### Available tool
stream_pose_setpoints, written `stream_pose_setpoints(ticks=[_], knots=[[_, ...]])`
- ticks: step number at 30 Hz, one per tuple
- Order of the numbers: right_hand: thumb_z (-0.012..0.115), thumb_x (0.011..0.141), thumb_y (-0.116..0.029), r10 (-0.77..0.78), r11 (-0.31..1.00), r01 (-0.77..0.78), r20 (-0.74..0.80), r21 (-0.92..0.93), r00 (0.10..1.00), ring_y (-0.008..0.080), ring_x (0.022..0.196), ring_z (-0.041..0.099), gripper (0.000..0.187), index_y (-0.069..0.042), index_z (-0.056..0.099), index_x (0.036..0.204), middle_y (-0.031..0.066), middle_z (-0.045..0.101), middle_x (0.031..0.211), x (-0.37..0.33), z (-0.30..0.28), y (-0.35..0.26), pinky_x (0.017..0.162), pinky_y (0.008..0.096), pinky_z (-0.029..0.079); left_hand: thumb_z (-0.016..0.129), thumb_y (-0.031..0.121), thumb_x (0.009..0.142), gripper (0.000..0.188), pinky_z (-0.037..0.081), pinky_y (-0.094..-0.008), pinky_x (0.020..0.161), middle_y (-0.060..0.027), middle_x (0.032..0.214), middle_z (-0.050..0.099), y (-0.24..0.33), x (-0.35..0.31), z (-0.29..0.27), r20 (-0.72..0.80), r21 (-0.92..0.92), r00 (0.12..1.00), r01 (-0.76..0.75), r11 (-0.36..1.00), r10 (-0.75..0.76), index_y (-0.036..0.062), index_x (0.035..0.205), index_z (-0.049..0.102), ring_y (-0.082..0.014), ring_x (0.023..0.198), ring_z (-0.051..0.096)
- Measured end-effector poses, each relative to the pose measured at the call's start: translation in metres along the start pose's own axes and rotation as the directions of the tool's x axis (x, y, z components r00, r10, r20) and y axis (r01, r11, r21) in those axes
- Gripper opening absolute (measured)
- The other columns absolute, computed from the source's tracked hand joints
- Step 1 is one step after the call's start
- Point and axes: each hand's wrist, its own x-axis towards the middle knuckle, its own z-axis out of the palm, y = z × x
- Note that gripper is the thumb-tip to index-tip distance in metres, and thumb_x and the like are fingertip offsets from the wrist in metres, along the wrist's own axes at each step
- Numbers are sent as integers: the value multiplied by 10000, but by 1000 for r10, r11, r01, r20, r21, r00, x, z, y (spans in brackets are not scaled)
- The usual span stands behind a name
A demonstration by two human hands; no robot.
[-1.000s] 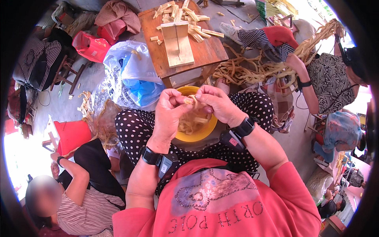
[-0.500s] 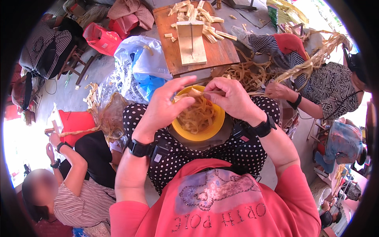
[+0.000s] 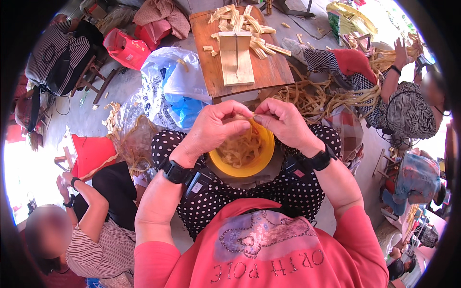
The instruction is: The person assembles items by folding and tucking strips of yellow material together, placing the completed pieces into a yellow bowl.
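Observation:
Over a yellow bowl (image 3: 241,173) between my knees, my left hand (image 3: 212,127) and my right hand (image 3: 284,124) meet fingertip to fingertip. Both are closed in a pinch on a tan strip of dried plant fibre, of which only a small bit shows between the fingers. Loose tan fibre strips (image 3: 242,150) lie curled inside the bowl, below my hands. My fingers hide the bowl's far rim.
Ahead stands a low wooden table (image 3: 205,57) with a slotted wooden stand (image 3: 236,60) and short fibre bundles (image 3: 240,20). A plastic bag (image 3: 168,72) lies left of it, long strips (image 3: 307,91) right. Co-workers sit on both sides.
My left hand has gone from spread fingers to a pinch beside my right fingertips. The co-worker at right has raised a hand away from the long strips.

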Motion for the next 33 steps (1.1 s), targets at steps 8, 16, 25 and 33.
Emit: stream_pose_setpoints(ticks=[8, 16, 25, 33], knots=[[853, 1215, -142, 114, 962, -134, 92, 239, 989, 54, 956, 684, 161, 18, 847, 1213, -22, 805, 994, 48, -14, 9, 867, 307, 603, 903, 82, 1187, 136, 678, -279, 809, -31, 1075, 864, -3, 31, -44, -35, -203, 999, 33, 979, -41, 47, 1314, 868, -112, 869, 816], [850, 1229, -198, 14, 996, -16, -22, -90, 1000, 86, 864, 695, 202, 1, 877, 1204, -4, 782, 906, 167, -57, 20, 819, 327, 601, 815, 178, 1254, 175, 665, -273, 877, -3, 1120, 862, 15, 129, -110, -185, -258, 982, -8, 966, -41, 76, 1395, 835, -93, 955, 813], [871, 1217, -197, -5, 1000, 1, -130, -28, 992, 99, 892, 711, 199, 2, 863, 1206, 6, 800, 971, 240, -63, 72, 820, 327, 605, 808, 222, 1270, 199, 649, -265, 890, -1, 1160, 882, -11, 206, -155, -184, -189, 982, 17, 982, -53, 88, 1413, 847, -83, 960, 810], [864, 1206, -173, 108, 994, -109, -183, 7, 977, 97, 867, 696, 180, 1, 866, 1159, -8, 773, 945, 237, -76, 131, 797, 323, 577, 757, 243, 1306, 281, 612, -257, 830, -43, 1212, 892, -37, 230, -201, -245, -34, 967, 62, 998, -68, 41, 1485, 833, -100, 979, 815]])
